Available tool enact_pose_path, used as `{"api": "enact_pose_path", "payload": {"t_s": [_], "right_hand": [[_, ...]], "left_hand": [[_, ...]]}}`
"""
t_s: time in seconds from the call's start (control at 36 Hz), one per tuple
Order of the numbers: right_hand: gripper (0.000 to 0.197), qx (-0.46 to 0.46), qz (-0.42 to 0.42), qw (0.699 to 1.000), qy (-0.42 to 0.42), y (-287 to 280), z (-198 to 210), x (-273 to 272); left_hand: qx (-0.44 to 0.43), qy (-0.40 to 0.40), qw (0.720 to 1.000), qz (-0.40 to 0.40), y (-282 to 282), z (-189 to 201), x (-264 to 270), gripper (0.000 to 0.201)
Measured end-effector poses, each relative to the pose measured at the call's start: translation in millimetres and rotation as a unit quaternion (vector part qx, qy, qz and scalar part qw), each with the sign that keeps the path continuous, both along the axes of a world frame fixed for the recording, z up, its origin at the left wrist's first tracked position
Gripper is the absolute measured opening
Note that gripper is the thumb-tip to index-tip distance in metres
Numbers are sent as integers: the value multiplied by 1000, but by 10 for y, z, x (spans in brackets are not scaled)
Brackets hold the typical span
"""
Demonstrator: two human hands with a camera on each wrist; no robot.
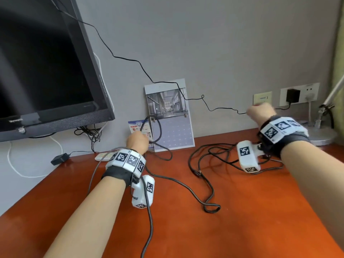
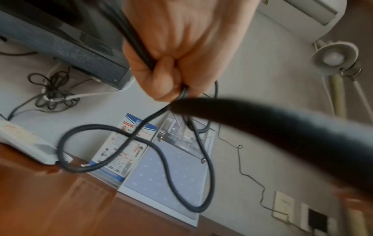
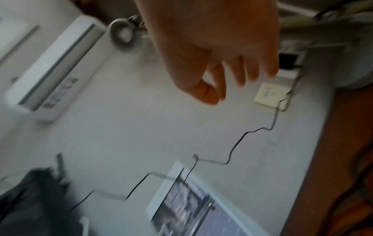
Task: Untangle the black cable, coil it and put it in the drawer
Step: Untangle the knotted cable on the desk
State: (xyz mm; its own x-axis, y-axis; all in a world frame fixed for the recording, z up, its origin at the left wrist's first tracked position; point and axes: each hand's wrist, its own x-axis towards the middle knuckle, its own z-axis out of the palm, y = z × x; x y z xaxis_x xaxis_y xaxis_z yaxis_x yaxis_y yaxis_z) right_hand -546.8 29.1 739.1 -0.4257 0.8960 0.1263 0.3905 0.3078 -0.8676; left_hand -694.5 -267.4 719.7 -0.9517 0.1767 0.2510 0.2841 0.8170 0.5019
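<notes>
Head view: left hand [image 1: 137, 142] grips loops of rubbery black cable [image 1: 186, 187] above the glossy wooden desk [image 1: 242, 229]; right hand [image 3: 212, 52], blurred, seems loosely curled, empty.

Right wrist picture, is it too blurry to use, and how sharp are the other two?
Right wrist view: heavy motion blur smears the right hand and the wall, though the thin wire stays traceable. Left wrist view: the left hand and its grip on the black cable read clearly; a dark out-of-focus strand crosses the foreground. Head view: sharpest, with wide-angle bending at the edges.
</notes>
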Motion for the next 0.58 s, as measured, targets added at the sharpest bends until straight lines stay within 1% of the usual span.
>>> {"api": "enact_pose_path", "payload": {"t_s": [0.06, 0.11, 0.17, 0.19, 0.25, 0.31, 0.36, 0.42, 0.47, 0.53, 0.58], "right_hand": [[29, 20, 144, 989, -3, -290, 70, -92], [29, 48, 262, 963, -37, -603, 134, -138], [34, 73, 346, 931, -86, -920, 183, -183], [39, 80, 372, 918, -113, -1051, 189, -200], [53, 83, 404, 897, -158, -1271, 175, -208], [66, 44, 436, 880, -186, -1439, 127, -203], [74, 16, 442, 876, -190, -1564, 56, -206], [79, 14, 418, 891, -175, -1639, 4, -216], [82, -36, 426, 893, -141, -1700, -4, -221], [77, -108, 471, 869, -106, -1753, 8, -209], [72, -147, 513, 840, -102, -1786, 6, -193]], "left_hand": [[71, 19, 996, -47, 53, 28, 17, 36], [168, 18, 981, -100, 111, 67, 76, 33], [252, 8, 958, -135, 182, 114, 128, 28], [283, 2, 948, -145, 211, 139, 156, 26], [347, -23, 923, -164, 253, 191, 221, 24], [395, -47, 900, -178, 271, 236, 259, 18], [418, -64, 888, -184, 263, 286, 277, 17], [434, -87, 875, -198, 236, 318, 268, 17], [439, -102, 865, -221, 215, 324, 257, 26], [432, -87, 867, -234, 204, 312, 255, 40], [430, -72, 864, -252, 199, 297, 259, 45]]}}
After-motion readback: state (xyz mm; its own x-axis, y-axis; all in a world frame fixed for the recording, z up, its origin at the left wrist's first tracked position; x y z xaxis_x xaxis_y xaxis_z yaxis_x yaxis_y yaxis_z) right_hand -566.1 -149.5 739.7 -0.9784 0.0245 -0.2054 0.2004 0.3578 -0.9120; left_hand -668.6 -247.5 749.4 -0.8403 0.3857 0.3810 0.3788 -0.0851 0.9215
